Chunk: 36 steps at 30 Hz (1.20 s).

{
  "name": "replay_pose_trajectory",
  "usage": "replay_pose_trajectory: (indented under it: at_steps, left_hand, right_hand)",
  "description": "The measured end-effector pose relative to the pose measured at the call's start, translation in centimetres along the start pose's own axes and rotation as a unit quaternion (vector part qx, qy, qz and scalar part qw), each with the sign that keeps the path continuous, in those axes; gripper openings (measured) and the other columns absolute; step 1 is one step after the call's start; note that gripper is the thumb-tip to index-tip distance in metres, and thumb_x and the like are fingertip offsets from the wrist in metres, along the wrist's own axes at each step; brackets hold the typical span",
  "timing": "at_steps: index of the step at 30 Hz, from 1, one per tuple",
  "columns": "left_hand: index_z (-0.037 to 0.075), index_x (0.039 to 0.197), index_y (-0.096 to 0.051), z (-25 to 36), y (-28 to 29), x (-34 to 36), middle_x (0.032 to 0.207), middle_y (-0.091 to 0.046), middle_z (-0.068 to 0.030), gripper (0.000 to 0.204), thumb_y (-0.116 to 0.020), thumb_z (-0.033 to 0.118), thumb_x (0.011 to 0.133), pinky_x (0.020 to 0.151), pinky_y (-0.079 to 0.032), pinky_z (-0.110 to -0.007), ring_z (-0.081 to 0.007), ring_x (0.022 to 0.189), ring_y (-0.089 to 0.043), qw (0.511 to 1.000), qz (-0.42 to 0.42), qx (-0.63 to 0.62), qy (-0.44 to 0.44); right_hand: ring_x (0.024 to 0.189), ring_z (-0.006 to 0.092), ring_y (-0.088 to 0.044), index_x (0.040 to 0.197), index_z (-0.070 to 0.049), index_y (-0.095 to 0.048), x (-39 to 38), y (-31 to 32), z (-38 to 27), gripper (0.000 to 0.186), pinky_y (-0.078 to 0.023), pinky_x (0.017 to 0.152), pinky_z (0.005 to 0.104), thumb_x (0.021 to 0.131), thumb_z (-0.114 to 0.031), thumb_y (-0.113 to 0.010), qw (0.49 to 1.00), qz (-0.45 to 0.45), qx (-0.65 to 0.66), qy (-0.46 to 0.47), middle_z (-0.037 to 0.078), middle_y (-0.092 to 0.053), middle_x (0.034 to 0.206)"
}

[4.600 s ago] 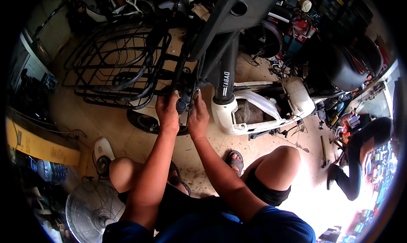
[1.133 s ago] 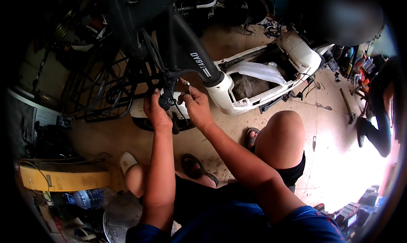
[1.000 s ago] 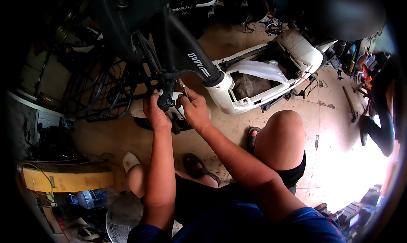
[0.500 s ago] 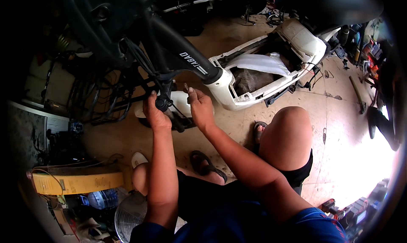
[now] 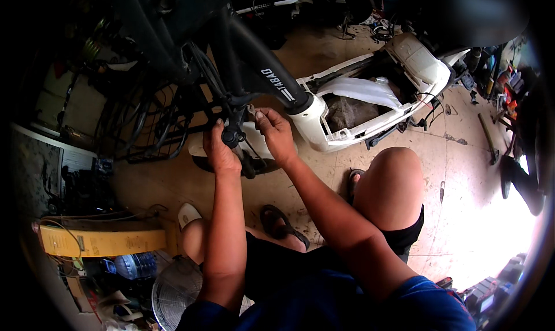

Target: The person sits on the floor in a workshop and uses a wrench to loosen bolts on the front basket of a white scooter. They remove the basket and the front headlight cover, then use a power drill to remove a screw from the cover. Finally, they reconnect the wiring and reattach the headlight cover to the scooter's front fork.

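blk knob-ended part (image 5: 233, 137), slightly l of ctr, upper half of frame; rounded lower end, approx vert, upper end hard to see in the dark. sml pale pc (image 5: 251, 109) just upper rt of it; too sml to id, shape unclear.

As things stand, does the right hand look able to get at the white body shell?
Probably yes: the right hand sits close beside the white body shell, with nothing visible between them, though it appears occupied at the black front assembly.
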State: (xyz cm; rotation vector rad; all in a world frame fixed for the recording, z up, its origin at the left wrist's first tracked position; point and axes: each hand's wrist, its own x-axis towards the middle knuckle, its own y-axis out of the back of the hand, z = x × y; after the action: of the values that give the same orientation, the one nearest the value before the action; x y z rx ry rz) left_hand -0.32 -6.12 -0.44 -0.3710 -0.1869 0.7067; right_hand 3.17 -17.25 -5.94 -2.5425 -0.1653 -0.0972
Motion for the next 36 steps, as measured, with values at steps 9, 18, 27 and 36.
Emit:
replay_pose_trajectory:
  at_steps: [9,18,27,36]
  left_hand:
    - [0.002,0.108,-0.065,-0.2,-0.1,0.2,0.106,-0.066,-0.0061,0.023,-0.072,0.017,0.092,0.085,-0.052,-0.03,-0.0154,0.095,-0.063,1.0,-0.008,-0.02,0.0]
    - [0.004,0.105,-0.064,-0.4,0.0,-0.2,0.101,-0.065,-0.0031,0.017,-0.069,0.015,0.094,0.079,-0.051,-0.029,-0.0132,0.09,-0.062,1.0,0.005,-0.022,-0.01]
    - [0.005,0.11,-0.065,-0.9,0.3,-0.5,0.105,-0.066,-0.0016,0.019,-0.069,0.016,0.095,0.083,-0.049,-0.028,-0.0115,0.095,-0.061,0.999,0.005,-0.003,-0.033]
    - [0.001,0.118,-0.062,-0.2,-0.5,-1.1,0.109,-0.066,-0.0026,0.024,-0.067,0.009,0.096,0.089,-0.049,-0.027,-0.0109,0.098,-0.06,0.998,-0.018,-0.05,-0.037]
  right_hand:
    - [0.08,0.0063,-0.051,0.098,-0.002,-0.072,2.0,1.3,0.9,0.029,-0.043,0.076,0.0238,0.102,-0.03,-0.065,0.997,-0.039,0.032,-0.059,-0.004,-0.062,0.084]
    - [0.079,0.0058,-0.046,0.091,-0.004,-0.064,0.8,-1.0,2.5,0.035,-0.039,0.074,0.0229,0.109,-0.032,-0.054,1.0,-0.015,0.002,0.014,-0.005,-0.056,0.083]
    - [0.084,0.0065,-0.046,0.101,-0.004,-0.06,0.3,-1.2,3.6,0.034,-0.041,0.078,0.0237,0.112,-0.033,-0.044,0.996,-0.058,-0.038,0.062,-0.004,-0.054,0.09]
    - [0.098,0.0115,-0.057,0.119,0.0,-0.063,1.1,-1.4,3.8,0.045,-0.047,0.091,0.0283,0.113,-0.038,-0.039,0.985,-0.057,-0.123,0.103,0.003,-0.066,0.107]
